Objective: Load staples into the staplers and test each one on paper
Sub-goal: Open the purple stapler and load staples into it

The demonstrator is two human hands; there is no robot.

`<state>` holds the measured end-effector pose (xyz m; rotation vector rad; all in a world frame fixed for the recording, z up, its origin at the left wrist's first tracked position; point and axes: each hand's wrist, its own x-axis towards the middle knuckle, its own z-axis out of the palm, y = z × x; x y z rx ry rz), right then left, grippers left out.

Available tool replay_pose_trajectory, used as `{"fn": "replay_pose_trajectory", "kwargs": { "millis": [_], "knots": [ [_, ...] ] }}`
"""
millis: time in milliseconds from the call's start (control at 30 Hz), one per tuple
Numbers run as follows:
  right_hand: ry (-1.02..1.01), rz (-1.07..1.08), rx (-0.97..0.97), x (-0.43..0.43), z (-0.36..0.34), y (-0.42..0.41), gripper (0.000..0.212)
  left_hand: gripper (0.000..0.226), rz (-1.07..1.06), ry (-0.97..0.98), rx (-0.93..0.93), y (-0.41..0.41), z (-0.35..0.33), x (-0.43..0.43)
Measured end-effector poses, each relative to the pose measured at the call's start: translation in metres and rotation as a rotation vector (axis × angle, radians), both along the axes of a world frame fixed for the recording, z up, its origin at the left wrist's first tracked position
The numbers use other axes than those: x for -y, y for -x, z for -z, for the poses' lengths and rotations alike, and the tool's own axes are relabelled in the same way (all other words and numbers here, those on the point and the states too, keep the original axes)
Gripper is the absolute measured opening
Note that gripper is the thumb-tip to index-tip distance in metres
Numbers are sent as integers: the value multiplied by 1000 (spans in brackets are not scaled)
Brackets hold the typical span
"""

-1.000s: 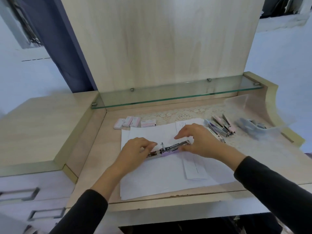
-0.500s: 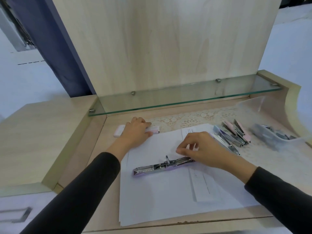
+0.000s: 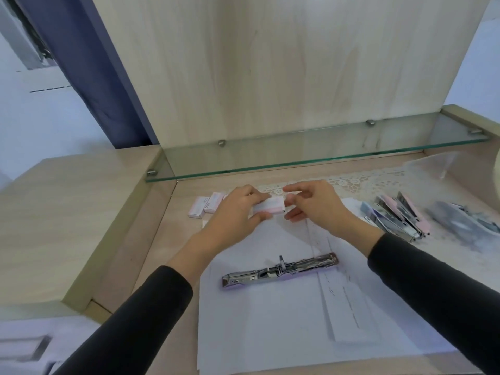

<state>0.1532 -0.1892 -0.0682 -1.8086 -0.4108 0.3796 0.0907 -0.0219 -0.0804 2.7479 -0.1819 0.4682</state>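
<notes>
The fingers and thumb of the left hand (image 3: 238, 212) are clamped around a small pink-and-white staple box (image 3: 269, 208), held just above the far edge of the paper (image 3: 270, 320). The right hand (image 3: 316, 207) meets the box at its right end: its fingers are spread apart and curled, the fingertips just at the box's open end, though whether they actually pinch anything there cannot be told. Both forearms wear dark sleeves (image 3: 140, 315).

Near the person, an opened stapler (image 3: 280, 270) lies flat on the paper, its chrome magazine exposed and stretched out left to right, with a lilac base under it. Neither hand touches it. A narrow strip of paper (image 3: 349, 315) lies just right of it on the sheets.

To the far left of the hands, more staple boxes (image 3: 205, 208) sit together on the desk (image 3: 162, 239). To the right, several pastel staplers (image 3: 395, 217) lie in a cluster beside a clear plastic bag (image 3: 460, 220) on a lace mat (image 3: 351, 182). A glass shelf (image 3: 311, 155) runs across the far side.
</notes>
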Motion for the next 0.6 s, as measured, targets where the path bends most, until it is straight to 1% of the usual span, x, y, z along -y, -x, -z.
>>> {"fn": "replay_pose_trajectory", "kwargs": {
  "millis": [67, 167, 267, 400, 500, 600],
  "knots": [
    [-120, -72, -166, 0, -1, 0, 21, 41, 5, 25, 41, 5, 1, 3],
    [-221, -170, -239, 6, -1, 1, 21, 35, -8, 65, 108, 10, 0, 3],
    [-243, -215, -248, 9, 0, 3, 22, 34, 27, 85, 128, 13, -1, 2],
    [-265, -182, -233, 9, 0, 5, 20, 36, 58, 166, 145, 18, -5, 7],
    [-252, -163, -189, 8, 0, 7, 20, 36, 60, 228, 148, 19, -5, 10],
    [-228, -191, -125, 10, -2, 10, 26, 34, 24, 284, 136, 22, -3, 12]
  ]
}}
